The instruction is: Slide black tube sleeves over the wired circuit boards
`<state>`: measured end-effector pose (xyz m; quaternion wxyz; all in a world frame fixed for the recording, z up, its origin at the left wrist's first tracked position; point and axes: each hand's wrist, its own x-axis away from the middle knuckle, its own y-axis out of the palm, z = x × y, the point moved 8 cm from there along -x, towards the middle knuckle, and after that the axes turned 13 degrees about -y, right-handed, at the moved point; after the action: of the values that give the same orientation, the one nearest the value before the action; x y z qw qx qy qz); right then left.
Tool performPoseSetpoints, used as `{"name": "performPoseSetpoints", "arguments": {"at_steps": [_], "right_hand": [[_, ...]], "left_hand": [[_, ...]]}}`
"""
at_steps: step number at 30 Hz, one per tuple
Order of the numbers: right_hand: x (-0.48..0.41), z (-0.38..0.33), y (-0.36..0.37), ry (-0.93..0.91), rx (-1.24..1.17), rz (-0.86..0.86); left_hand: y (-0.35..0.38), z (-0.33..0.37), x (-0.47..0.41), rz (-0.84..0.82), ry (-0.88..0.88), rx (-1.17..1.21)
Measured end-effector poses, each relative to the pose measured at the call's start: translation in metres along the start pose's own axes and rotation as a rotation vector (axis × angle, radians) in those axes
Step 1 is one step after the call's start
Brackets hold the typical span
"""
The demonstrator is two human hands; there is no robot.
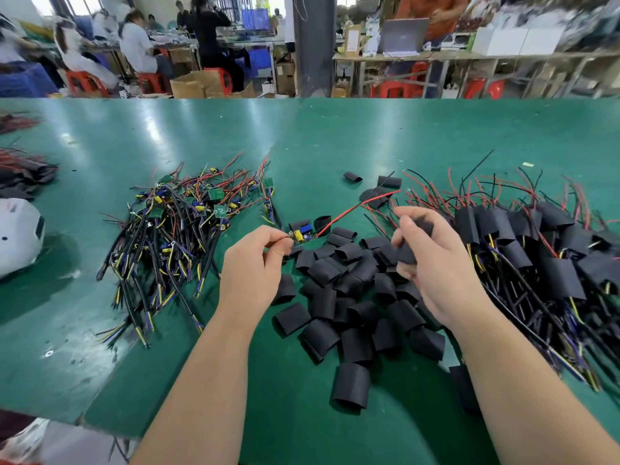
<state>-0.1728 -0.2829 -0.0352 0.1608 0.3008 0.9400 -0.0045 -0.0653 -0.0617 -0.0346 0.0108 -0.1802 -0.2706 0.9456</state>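
My left hand (256,263) pinches the near end of a small wired circuit board (302,234) with yellow and blue parts; its red and black leads (355,207) stretch up to the right. My right hand (432,263) grips a black tube sleeve (407,251) just right of the board, apart from it. A heap of loose black sleeves (349,297) lies on the green table between and below my hands. Bare wired boards (188,223) are piled at the left. Boards wearing sleeves (536,256) are piled at the right.
A white rounded object (18,236) sits at the left edge, with more black and red wire bundles (23,169) behind it. The green table (369,135) stretches far ahead. Beyond it, people sit on red stools at other benches.
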Motion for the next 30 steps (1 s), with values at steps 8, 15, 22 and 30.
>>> {"name": "performPoseSetpoints", "arguments": {"at_steps": [8, 15, 22, 30], "right_hand": [[-0.009, -0.018, -0.020, -0.127, -0.566, 0.160], [-0.007, -0.010, -0.029, -0.104, -0.598, 0.279], [-0.006, -0.007, -0.032, -0.056, -0.663, 0.337], [-0.009, -0.018, -0.030, -0.096, -0.672, 0.258]], "left_hand": [[0.001, 0.003, 0.002, -0.027, 0.007, 0.036], [0.006, 0.014, 0.009, -0.068, 0.082, 0.069], [0.013, 0.020, 0.014, -0.124, 0.119, 0.079], [0.016, 0.021, 0.014, -0.165, 0.110, 0.072]]}}
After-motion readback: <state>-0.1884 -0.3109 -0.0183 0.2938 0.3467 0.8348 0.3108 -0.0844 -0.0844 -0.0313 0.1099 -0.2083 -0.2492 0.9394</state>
